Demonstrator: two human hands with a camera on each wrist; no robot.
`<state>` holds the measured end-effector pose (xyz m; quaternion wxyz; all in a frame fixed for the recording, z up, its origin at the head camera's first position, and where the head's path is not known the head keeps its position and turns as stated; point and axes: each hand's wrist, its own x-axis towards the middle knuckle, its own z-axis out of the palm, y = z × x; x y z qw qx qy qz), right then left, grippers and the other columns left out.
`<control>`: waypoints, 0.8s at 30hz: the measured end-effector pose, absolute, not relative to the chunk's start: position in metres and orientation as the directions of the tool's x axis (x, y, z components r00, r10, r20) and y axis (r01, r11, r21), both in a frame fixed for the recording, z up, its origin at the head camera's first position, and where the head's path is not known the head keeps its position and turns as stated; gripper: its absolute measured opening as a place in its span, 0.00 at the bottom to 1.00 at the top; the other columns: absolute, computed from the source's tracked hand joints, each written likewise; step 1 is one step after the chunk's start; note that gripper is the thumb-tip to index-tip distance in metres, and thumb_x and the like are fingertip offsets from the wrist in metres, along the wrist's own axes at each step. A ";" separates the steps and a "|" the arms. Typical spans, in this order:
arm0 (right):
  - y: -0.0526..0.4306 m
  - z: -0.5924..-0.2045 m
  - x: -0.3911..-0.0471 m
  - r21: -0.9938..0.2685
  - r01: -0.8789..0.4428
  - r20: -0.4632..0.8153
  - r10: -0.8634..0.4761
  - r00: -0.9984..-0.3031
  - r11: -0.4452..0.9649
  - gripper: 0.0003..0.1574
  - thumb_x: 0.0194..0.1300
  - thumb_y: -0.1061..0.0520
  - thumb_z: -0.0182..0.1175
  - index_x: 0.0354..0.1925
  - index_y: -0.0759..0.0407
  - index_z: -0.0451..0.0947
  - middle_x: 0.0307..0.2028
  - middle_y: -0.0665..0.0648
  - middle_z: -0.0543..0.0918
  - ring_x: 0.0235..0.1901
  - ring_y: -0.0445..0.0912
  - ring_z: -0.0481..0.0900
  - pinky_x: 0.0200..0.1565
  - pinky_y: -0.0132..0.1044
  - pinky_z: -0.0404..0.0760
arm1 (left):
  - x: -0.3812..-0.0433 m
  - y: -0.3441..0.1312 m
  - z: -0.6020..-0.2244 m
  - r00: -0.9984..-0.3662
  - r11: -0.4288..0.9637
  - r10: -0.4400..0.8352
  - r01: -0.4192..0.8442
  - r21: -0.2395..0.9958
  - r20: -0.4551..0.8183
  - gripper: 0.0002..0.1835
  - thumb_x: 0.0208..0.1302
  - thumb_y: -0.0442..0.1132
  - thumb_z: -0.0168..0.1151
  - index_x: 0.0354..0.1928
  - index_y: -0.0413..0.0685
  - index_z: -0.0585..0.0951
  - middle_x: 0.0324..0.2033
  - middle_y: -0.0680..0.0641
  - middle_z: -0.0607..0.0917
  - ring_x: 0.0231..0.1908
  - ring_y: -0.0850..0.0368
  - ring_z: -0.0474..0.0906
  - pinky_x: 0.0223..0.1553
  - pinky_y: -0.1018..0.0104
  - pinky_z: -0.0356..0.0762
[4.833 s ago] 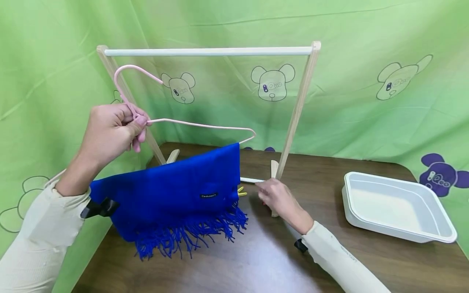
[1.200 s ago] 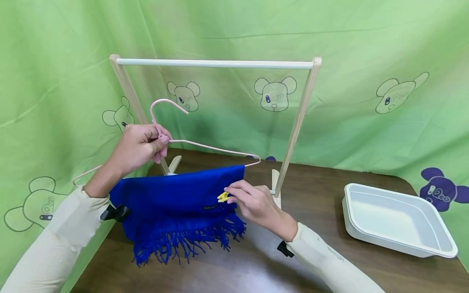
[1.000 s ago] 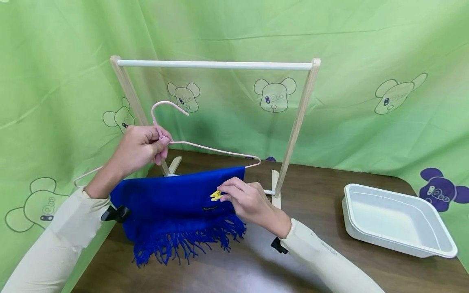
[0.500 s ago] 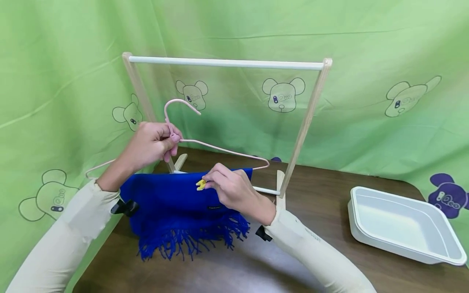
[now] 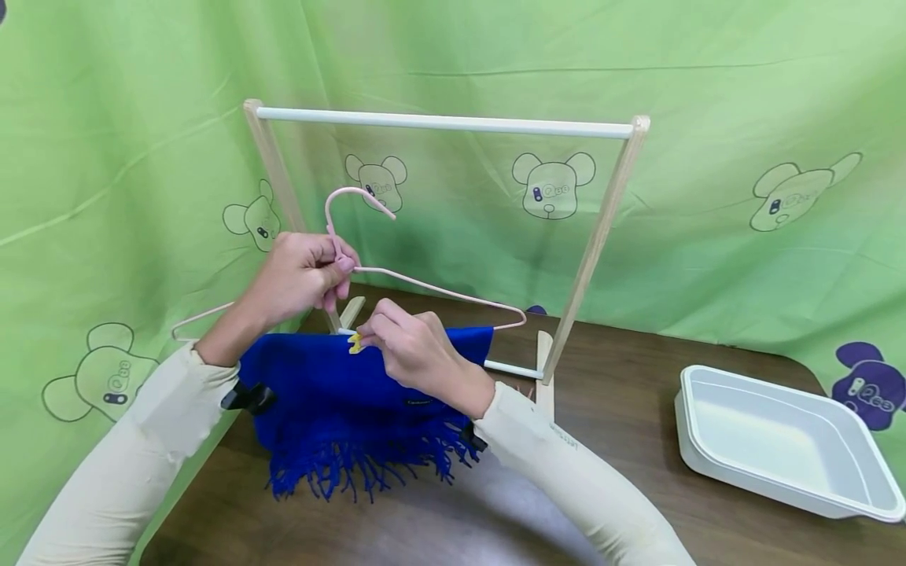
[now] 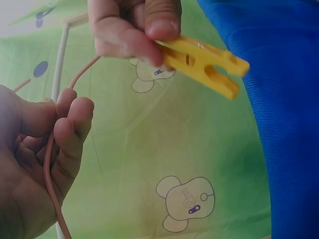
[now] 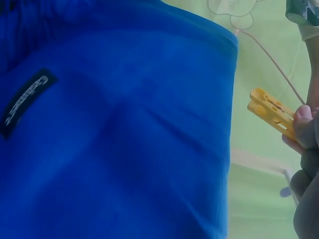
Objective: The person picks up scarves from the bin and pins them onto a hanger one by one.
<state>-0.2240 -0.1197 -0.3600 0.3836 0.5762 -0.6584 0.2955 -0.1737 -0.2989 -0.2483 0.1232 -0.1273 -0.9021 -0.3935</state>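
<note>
My left hand [image 5: 304,271] pinches a pink wire hanger [image 5: 439,291] at the base of its hook. Folded over the hanger's lower bar is a blue fringed scarf [image 5: 333,393] with a dark label near its right side. A yellow clothespin [image 6: 204,64] is pinched between the thumb and fingers of my right hand [image 5: 418,350]. In the head view it overlaps the scarf's upper edge, just below my left hand. The right wrist view shows the clothespin [image 7: 271,112] apart from the scarf, its jaws pointing toward the cloth.
Behind the hanger stands a wooden rack with a white top rail [image 5: 446,122]. A white plastic tub [image 5: 786,440] sits on the brown table [image 5: 602,440] at the right. Green printed curtain [image 5: 708,259] surrounds the table.
My right hand has come up from beside the rack's foot with the yellow clothespin and moved left along the scarf to its top edge. The hanger is lower and further right in view.
</note>
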 end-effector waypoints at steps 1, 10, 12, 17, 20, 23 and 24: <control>-0.122 -0.360 -0.223 0.054 -0.985 0.845 -0.533 -0.042 0.164 0.09 0.66 0.64 0.67 0.30 0.58 0.77 0.29 0.50 0.79 0.18 0.37 0.77 0.15 0.25 0.63 | -0.174 -0.299 -0.248 -0.938 0.655 0.130 0.325 0.682 0.322 0.09 0.72 0.30 0.58 0.35 0.34 0.84 0.19 0.44 0.82 0.14 0.57 0.78 0.14 0.70 0.75; -0.145 -0.357 -0.218 0.109 -0.974 0.856 -0.516 -0.008 0.196 0.08 0.66 0.64 0.66 0.31 0.58 0.77 0.30 0.50 0.78 0.14 0.35 0.67 0.14 0.25 0.63 | -0.175 -0.295 -0.247 -0.935 0.648 0.115 0.326 0.688 0.335 0.09 0.72 0.29 0.59 0.33 0.33 0.84 0.19 0.44 0.82 0.14 0.58 0.78 0.14 0.68 0.75; -0.150 -0.357 -0.217 0.127 -0.967 0.861 -0.508 -0.003 0.221 0.07 0.65 0.64 0.66 0.31 0.57 0.77 0.29 0.50 0.77 0.13 0.36 0.67 0.14 0.26 0.64 | -0.176 -0.293 -0.246 -0.935 0.644 0.115 0.327 0.692 0.334 0.09 0.72 0.30 0.59 0.33 0.33 0.84 0.19 0.44 0.82 0.14 0.58 0.78 0.14 0.68 0.76; -0.161 -0.357 -0.213 0.135 -0.958 0.863 -0.505 -0.011 0.253 0.09 0.62 0.64 0.67 0.29 0.55 0.78 0.30 0.48 0.81 0.15 0.35 0.72 0.14 0.26 0.67 | -0.177 -0.291 -0.243 -0.938 0.619 0.101 0.320 0.718 0.331 0.10 0.72 0.30 0.59 0.33 0.32 0.84 0.18 0.45 0.82 0.13 0.58 0.78 0.13 0.69 0.75; -0.167 -0.357 -0.209 0.140 -0.958 0.847 -0.532 -0.014 0.249 0.08 0.64 0.62 0.67 0.29 0.54 0.80 0.31 0.47 0.82 0.17 0.34 0.75 0.16 0.24 0.68 | -0.176 -0.290 -0.240 -0.938 0.621 0.086 0.314 0.718 0.336 0.11 0.73 0.31 0.59 0.32 0.32 0.84 0.18 0.46 0.82 0.12 0.59 0.77 0.12 0.70 0.74; -0.171 -0.355 -0.206 0.138 -0.956 0.821 -0.569 -0.034 0.257 0.06 0.66 0.61 0.65 0.31 0.53 0.82 0.32 0.47 0.82 0.17 0.34 0.75 0.16 0.24 0.68 | -0.175 -0.289 -0.238 -0.937 0.631 0.083 0.313 0.710 0.340 0.12 0.73 0.32 0.60 0.31 0.34 0.84 0.18 0.47 0.83 0.12 0.59 0.77 0.12 0.71 0.73; -0.172 -0.354 -0.204 0.131 -0.956 0.813 -0.581 -0.048 0.262 0.06 0.66 0.62 0.64 0.32 0.53 0.82 0.33 0.47 0.82 0.17 0.35 0.74 0.16 0.25 0.68 | -0.175 -0.288 -0.238 -0.937 0.630 0.084 0.314 0.710 0.340 0.12 0.73 0.32 0.60 0.30 0.34 0.84 0.18 0.47 0.82 0.12 0.59 0.77 0.12 0.71 0.73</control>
